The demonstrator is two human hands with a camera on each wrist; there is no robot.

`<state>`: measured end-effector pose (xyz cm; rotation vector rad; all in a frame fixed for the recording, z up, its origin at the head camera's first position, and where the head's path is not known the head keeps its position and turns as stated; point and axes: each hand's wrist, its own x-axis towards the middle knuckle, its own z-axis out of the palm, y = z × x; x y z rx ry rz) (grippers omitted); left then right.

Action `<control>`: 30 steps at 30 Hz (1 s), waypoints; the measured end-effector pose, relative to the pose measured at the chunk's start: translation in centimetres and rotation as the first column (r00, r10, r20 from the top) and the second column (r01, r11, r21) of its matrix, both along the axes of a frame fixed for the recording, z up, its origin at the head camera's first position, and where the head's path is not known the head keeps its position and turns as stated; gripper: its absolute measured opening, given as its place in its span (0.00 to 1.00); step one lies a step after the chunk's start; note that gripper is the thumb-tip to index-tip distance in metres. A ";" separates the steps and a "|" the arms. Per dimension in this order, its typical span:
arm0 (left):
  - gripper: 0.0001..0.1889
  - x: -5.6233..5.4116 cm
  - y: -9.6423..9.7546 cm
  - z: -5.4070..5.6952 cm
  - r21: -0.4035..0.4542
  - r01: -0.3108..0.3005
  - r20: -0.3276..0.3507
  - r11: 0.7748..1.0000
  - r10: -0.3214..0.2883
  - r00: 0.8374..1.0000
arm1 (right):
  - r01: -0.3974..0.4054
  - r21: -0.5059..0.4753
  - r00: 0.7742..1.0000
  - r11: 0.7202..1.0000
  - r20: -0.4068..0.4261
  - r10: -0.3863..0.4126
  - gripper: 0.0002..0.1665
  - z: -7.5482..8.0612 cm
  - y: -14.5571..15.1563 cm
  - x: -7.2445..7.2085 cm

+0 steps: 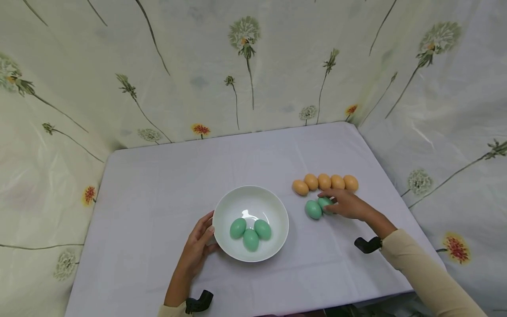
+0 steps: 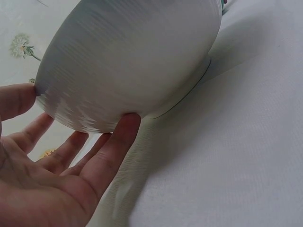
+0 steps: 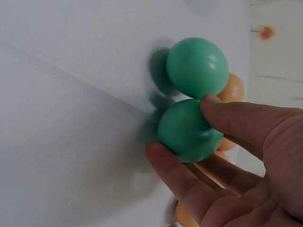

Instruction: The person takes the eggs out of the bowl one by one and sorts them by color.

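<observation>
A white bowl point(image 1: 253, 198) stands on the table with three green eggs point(image 1: 251, 240) inside. My left hand point(image 1: 198, 246) holds the bowl from its left side; in the left wrist view the fingertips point(image 2: 128, 120) rest against the outer wall point(image 2: 128, 56). To the right of the bowl, my right hand point(image 1: 346, 204) pinches a green egg point(image 3: 189, 132) between thumb and fingers, low over the cloth. Another green egg point(image 3: 196, 66) lies right beside it on the cloth, on the bowl's side in the head view.
Several orange eggs point(image 1: 324, 181) lie in a row just behind my right hand. A pale cloth point(image 1: 158, 189) covers the table. Flower-printed sheets point(image 1: 190, 79) hang behind it and along both sides.
</observation>
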<state>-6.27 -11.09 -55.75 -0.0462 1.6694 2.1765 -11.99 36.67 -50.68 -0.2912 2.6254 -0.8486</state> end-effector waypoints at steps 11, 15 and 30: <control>0.26 0.0 0.0 -0.1 0.009 0.000 -0.009 1.000 0.000 1.000 | -0.016 -0.011 1.000 1.000 0.003 0.016 0.29 0.3 0.0 0.4; 0.27 0.0 0.0 -0.1 0.011 0.002 -0.009 1.000 -0.001 1.000 | -0.008 -0.008 1.000 1.000 0.013 0.008 0.32 0.3 0.2 0.6; 0.26 -0.1 -0.1 -0.3 -0.003 0.002 -0.007 1.000 -0.002 1.000 | 0.049 0.063 0.998 0.997 0.024 -0.050 0.35 2.2 0.7 0.3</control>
